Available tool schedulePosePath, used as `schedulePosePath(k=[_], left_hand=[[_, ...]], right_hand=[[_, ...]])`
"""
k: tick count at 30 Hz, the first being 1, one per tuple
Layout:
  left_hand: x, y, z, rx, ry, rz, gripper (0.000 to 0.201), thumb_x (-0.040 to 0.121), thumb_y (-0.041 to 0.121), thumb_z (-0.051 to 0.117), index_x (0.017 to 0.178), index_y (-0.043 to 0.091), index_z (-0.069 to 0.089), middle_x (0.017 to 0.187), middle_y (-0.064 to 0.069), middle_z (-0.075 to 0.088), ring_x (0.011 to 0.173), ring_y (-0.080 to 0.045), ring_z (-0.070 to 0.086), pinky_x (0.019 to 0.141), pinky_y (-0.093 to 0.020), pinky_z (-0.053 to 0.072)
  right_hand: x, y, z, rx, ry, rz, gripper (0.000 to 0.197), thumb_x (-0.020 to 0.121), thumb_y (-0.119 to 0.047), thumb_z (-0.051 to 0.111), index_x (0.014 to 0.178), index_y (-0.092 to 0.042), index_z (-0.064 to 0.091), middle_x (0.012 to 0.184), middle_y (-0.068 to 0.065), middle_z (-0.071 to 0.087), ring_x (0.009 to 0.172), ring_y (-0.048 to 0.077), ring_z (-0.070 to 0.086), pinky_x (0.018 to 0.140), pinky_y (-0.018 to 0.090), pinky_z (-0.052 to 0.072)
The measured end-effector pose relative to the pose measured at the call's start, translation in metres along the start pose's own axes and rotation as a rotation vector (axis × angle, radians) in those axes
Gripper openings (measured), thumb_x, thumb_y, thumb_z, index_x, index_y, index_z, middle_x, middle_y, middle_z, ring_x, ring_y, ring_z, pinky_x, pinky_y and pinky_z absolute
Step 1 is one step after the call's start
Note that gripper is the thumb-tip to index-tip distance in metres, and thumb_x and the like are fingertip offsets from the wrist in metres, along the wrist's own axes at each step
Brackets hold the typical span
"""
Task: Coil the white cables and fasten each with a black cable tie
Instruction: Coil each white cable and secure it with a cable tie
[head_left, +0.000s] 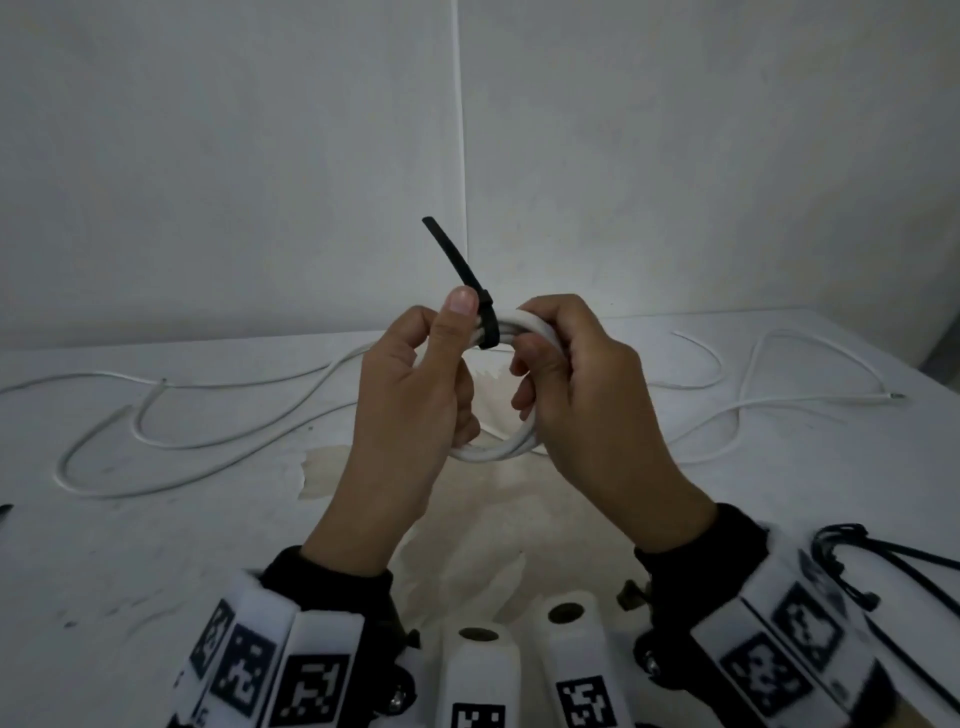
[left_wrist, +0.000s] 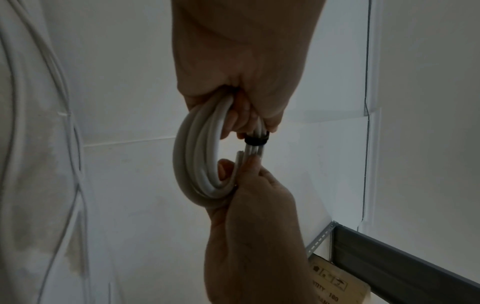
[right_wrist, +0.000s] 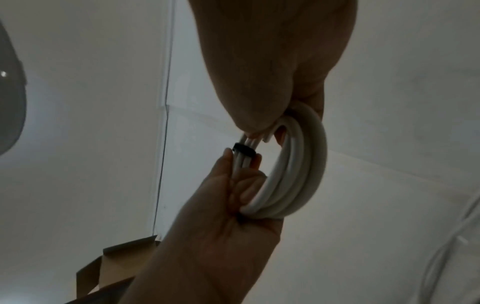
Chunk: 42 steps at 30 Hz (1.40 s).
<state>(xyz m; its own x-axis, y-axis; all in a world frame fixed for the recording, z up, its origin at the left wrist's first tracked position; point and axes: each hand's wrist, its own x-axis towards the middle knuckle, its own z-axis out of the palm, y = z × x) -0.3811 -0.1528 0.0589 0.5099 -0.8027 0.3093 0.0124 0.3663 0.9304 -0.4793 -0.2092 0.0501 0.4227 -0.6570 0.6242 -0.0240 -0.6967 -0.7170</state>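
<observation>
A white cable coil (head_left: 493, 449) hangs above the table between both hands. A black cable tie (head_left: 487, 327) is looped round its top strands, and the tie's tail sticks up to the left. My left hand (head_left: 447, 343) grips the coil's left side, its thumb lying against the tie's head. My right hand (head_left: 540, 364) curls round the coil's right side. The left wrist view shows the coil (left_wrist: 197, 164) with the tie (left_wrist: 255, 140) just below my left fingers. In the right wrist view the coil (right_wrist: 298, 164) and tie (right_wrist: 244, 151) lie between both hands.
Loose white cable (head_left: 156, 441) snakes over the white table (head_left: 156, 561) on the left, and more loose cable (head_left: 753, 364) lies at the right. A small black item (head_left: 4, 512) pokes in at the left edge. A cardboard box (right_wrist: 116, 265) stands beyond the table.
</observation>
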Motion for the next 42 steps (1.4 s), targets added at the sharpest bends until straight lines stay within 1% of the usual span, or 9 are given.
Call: schedulePosePath(k=[8, 14, 17, 21, 27, 30, 35, 39, 42], left_hand=[[0.004, -0.003, -0.009, -0.006, 0.036, 0.037, 0.034, 0.072, 0.048, 0.051, 0.066, 0.015, 0.051, 0.040, 0.009, 0.027, 0.035, -0.007, 0.022, 0.037, -0.017, 0.027], [-0.007, 0.002, -0.020, 0.148, -0.013, 0.015, 0.037, 0.064, 0.050, 0.053, 0.069, 0.014, 0.057, 0.041, 0.009, 0.034, 0.036, -0.006, 0.032, 0.040, -0.020, 0.035], [-0.012, 0.007, -0.028, 0.196, 0.018, -0.003, 0.024, 0.073, 0.040, 0.058, 0.070, 0.017, 0.062, 0.040, 0.007, 0.035, 0.037, -0.008, 0.031, 0.039, -0.020, 0.033], [-0.021, 0.017, -0.039, 0.202, 0.019, -0.068, 0.014, 0.085, 0.018, 0.059, 0.072, 0.013, 0.062, 0.039, 0.009, 0.035, 0.036, -0.008, 0.029, 0.038, -0.019, 0.030], [-0.030, 0.034, -0.054, 0.273, -0.006, -0.030, 0.012, 0.085, 0.021, 0.059, 0.076, 0.018, 0.066, 0.038, 0.008, 0.040, 0.035, -0.003, 0.033, 0.039, -0.019, 0.032], [-0.036, 0.041, -0.056, 0.315, -0.060, 0.000, 0.011, 0.084, 0.022, 0.059, 0.078, 0.025, 0.068, 0.039, 0.009, 0.043, 0.036, -0.003, 0.035, 0.040, -0.019, 0.033], [-0.042, 0.045, -0.063, 0.363, -0.117, -0.002, 0.009, 0.086, 0.021, 0.059, 0.080, 0.024, 0.066, 0.042, 0.010, 0.045, 0.038, -0.003, 0.037, 0.041, -0.020, 0.035], [-0.047, 0.045, -0.065, 0.300, -0.089, -0.020, 0.007, 0.084, 0.022, 0.060, 0.079, 0.023, 0.065, 0.038, 0.010, 0.039, 0.036, -0.004, 0.032, 0.041, -0.020, 0.032], [-0.051, 0.044, -0.063, 0.238, -0.082, -0.022, 0.018, 0.073, 0.042, 0.057, 0.067, 0.027, 0.065, 0.039, 0.008, 0.036, 0.037, -0.004, 0.030, 0.040, -0.020, 0.029]], right_hand=[[0.007, -0.002, -0.016, 0.480, -0.294, 0.292, 0.022, 0.096, -0.020, 0.036, 0.101, -0.024, 0.057, 0.079, -0.001, 0.060, 0.071, 0.008, 0.058, 0.071, 0.019, 0.050], [0.003, -0.004, -0.006, 0.320, -0.290, 0.193, 0.025, 0.097, -0.013, 0.037, 0.093, -0.029, 0.056, 0.075, -0.003, 0.057, 0.067, 0.001, 0.056, 0.068, 0.015, 0.048], [0.001, -0.006, -0.002, 0.311, -0.357, 0.195, 0.021, 0.096, -0.014, 0.039, 0.094, -0.024, 0.056, 0.074, -0.002, 0.057, 0.068, 0.005, 0.058, 0.068, 0.019, 0.049], [-0.006, -0.011, 0.000, 0.360, -0.416, 0.230, 0.019, 0.091, -0.026, 0.042, 0.094, -0.020, 0.060, 0.075, -0.002, 0.063, 0.073, 0.013, 0.064, 0.073, 0.026, 0.053], [-0.002, -0.034, 0.007, 0.313, -0.419, 0.210, 0.032, 0.076, -0.042, 0.050, 0.099, -0.025, 0.063, 0.092, -0.002, 0.069, 0.088, 0.011, 0.066, 0.079, 0.022, 0.051], [0.007, -0.051, 0.010, 0.293, -0.398, 0.189, 0.034, 0.073, -0.051, 0.049, 0.090, -0.028, 0.067, 0.101, 0.000, 0.068, 0.098, 0.019, 0.063, 0.089, 0.031, 0.049], [0.012, -0.065, 0.016, 0.160, -0.325, 0.120, 0.022, 0.085, -0.025, 0.061, 0.080, -0.007, 0.071, 0.084, 0.011, 0.065, 0.077, 0.014, 0.060, 0.073, 0.022, 0.046], [0.011, -0.074, 0.015, 0.179, -0.313, 0.117, 0.011, 0.080, -0.017, 0.068, 0.070, -0.021, 0.069, 0.082, 0.001, 0.072, 0.075, 0.012, 0.065, 0.075, 0.026, 0.053], [0.011, -0.078, 0.015, 0.175, -0.311, 0.102, 0.013, 0.079, -0.013, 0.069, 0.070, -0.022, 0.069, 0.082, -0.003, 0.072, 0.074, 0.006, 0.066, 0.075, 0.022, 0.054]])
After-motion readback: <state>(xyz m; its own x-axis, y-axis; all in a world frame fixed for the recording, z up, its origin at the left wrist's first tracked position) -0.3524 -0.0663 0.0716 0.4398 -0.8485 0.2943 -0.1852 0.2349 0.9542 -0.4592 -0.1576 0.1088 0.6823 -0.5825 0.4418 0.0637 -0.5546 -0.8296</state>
